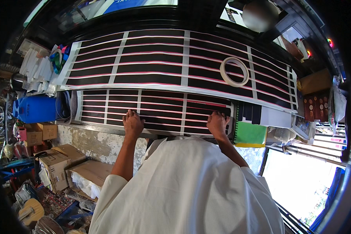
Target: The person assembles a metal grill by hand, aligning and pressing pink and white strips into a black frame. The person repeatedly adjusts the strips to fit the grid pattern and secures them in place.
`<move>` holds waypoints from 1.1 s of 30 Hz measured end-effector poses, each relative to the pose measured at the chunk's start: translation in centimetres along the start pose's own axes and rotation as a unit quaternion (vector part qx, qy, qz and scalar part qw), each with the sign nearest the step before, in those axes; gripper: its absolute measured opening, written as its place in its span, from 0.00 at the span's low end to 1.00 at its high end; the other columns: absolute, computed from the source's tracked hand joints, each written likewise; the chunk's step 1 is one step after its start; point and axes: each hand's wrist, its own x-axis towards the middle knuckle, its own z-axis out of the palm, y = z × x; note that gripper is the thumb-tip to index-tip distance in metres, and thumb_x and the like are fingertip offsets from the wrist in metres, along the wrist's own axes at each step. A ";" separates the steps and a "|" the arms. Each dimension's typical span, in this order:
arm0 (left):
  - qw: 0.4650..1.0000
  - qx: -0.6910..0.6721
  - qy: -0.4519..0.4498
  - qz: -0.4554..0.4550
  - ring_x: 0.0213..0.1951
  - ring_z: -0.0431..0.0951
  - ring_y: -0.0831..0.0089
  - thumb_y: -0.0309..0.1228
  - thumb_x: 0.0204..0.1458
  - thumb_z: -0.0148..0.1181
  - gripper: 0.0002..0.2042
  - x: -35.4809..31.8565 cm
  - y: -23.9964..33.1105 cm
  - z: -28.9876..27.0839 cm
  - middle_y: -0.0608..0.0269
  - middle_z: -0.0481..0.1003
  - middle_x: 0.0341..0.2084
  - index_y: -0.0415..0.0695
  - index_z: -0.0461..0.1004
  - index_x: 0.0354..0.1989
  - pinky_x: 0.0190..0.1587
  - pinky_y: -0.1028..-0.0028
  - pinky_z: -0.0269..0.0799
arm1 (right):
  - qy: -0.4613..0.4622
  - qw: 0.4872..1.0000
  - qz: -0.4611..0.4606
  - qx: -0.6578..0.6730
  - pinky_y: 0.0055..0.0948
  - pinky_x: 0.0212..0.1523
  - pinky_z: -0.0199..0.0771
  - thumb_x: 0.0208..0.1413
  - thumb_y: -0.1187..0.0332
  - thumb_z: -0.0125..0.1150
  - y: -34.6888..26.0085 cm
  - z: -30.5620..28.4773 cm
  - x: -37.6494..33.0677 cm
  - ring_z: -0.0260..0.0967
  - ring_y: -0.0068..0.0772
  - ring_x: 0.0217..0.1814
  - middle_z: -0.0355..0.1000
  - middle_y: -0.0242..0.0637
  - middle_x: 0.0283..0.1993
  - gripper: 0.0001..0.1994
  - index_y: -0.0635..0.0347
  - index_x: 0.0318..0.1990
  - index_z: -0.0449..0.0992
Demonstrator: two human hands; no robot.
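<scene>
Both my hands rest on the nearer striped panel (160, 119), which has long black bands parted by thin white and red lines and crossed by pale strips. On its left part, my left hand (133, 124) has its fingers bent and drawn together against the surface. My right hand (217, 124) presses near the right end, also with curled fingers. Whatever lies under either set of fingertips is hidden. Beyond lies a larger panel (150, 69) of the same pattern, with a roll of cream tape (223, 71) on its right half.
A blue plastic container (35, 109) stands left of the panels, near coiled cable and cardboard boxes (56, 165). To the right are a green spiral-bound book (249, 133) and white sheets (275, 117). A dark frame bounds the far side.
</scene>
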 end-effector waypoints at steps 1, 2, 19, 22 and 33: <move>1.000 0.005 -0.010 -0.007 0.69 0.75 0.41 0.46 0.56 0.78 0.31 -0.1 0.0 0.0 0.33 0.71 0.69 0.31 0.80 0.57 0.72 0.43 0.66 | -0.002 1.000 -0.002 0.001 0.65 0.75 0.54 0.62 0.64 0.65 0.0 0.0 0.0 0.76 0.50 0.65 0.82 0.45 0.53 0.13 0.60 0.49 0.84; 1.000 -0.001 0.000 -0.001 0.69 0.75 0.42 0.46 0.56 0.77 0.31 -0.1 0.0 -0.1 0.34 0.71 0.68 0.31 0.79 0.58 0.72 0.43 0.66 | -0.011 1.000 0.007 -0.006 0.65 0.75 0.55 0.62 0.64 0.65 0.0 -0.1 0.0 0.76 0.50 0.65 0.82 0.45 0.53 0.13 0.60 0.49 0.84; 0.999 0.006 -0.045 -0.021 0.71 0.73 0.44 0.46 0.56 0.77 0.34 1.2 0.6 -1.3 0.37 0.71 0.69 0.31 0.76 0.62 0.74 0.44 0.65 | -0.024 0.999 -0.002 0.036 0.69 0.75 0.54 0.61 0.66 0.64 0.0 -0.8 -0.1 0.74 0.53 0.68 0.82 0.48 0.54 0.12 0.60 0.48 0.84; 0.999 -0.012 -0.038 -0.018 0.70 0.74 0.43 0.45 0.56 0.78 0.34 1.1 0.6 -1.5 0.36 0.72 0.68 0.30 0.76 0.62 0.74 0.44 0.65 | -0.021 0.999 -0.004 0.034 0.67 0.75 0.54 0.61 0.66 0.64 -0.2 -1.1 -0.2 0.74 0.53 0.67 0.82 0.47 0.54 0.11 0.60 0.47 0.84; 0.998 -0.022 -0.060 -0.020 0.71 0.72 0.42 0.45 0.56 0.78 0.35 1.4 0.5 -1.3 0.35 0.70 0.70 0.30 0.75 0.63 0.74 0.42 0.65 | 0.014 0.999 0.000 0.036 0.66 0.76 0.53 0.63 0.65 0.64 -0.3 -0.9 0.2 0.75 0.51 0.66 0.83 0.45 0.51 0.09 0.58 0.45 0.84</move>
